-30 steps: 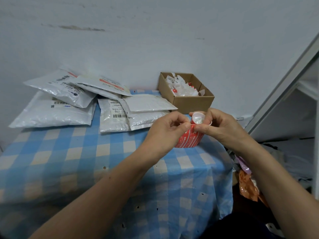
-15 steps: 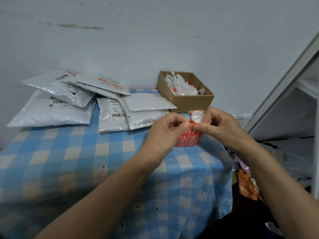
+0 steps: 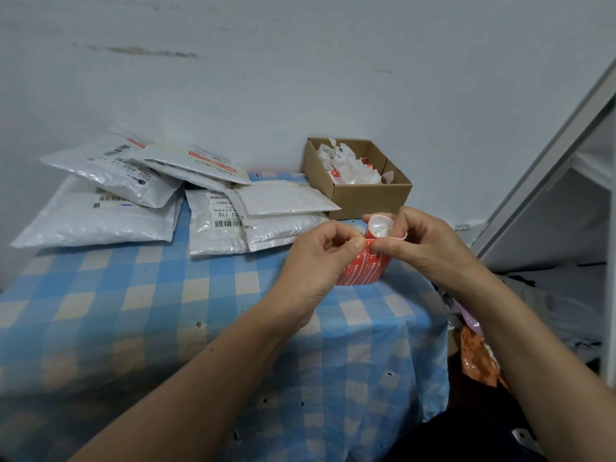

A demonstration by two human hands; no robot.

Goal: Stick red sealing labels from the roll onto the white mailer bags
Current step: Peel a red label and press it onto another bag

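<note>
A roll of red sealing labels [image 3: 365,268] with white print hangs above the table's right part, held between both hands. My right hand [image 3: 423,245] grips the roll near its white core, thumb on the top label. My left hand [image 3: 320,255] pinches the edge of a label at the roll's upper left with thumb and forefinger. Several white mailer bags [image 3: 100,221] lie piled at the back left of the table, some with barcode labels; one bag [image 3: 200,165] carries a red label strip. Another plain white bag [image 3: 283,201] lies beside the box.
An open cardboard box [image 3: 366,198] with crumpled white backing scraps stands at the back, against the wall. A blue and white checked cloth [image 3: 150,311] covers the table. Right of the table are a white shelf frame [image 3: 546,168] and orange packaging [image 3: 480,358] on the floor.
The hands and roll stay almost in place; the view shifted slightly. My left fingertips have worked a little at the label edge.
</note>
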